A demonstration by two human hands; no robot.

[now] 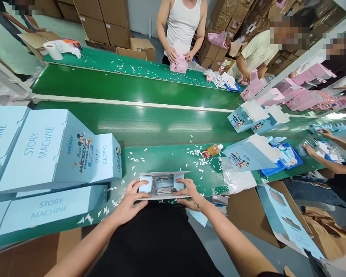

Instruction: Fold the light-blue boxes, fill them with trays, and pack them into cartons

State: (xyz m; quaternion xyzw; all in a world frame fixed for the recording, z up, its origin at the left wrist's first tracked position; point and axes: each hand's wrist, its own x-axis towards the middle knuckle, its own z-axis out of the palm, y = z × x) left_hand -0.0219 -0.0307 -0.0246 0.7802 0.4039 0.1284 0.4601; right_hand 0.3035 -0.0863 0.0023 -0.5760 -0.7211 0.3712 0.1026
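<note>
A small open light-blue box [160, 185] with a cable and a clear-wrapped item inside rests at the near edge of the green table [161, 157]. My left hand [130, 203] grips its left end, fingers curled over the rim. My right hand [190, 194] grips its right end the same way. The lid flap stands up behind the box.
Stacked blue "Story Machine" cartons [54, 154] fill the left. A drink bottle [212, 150], clear bags [238, 179] and blue boxes [249, 156] lie right. White paper scraps litter the table. A green conveyor belt [132, 88] runs beyond. Other people handle pink boxes [179, 63] across it.
</note>
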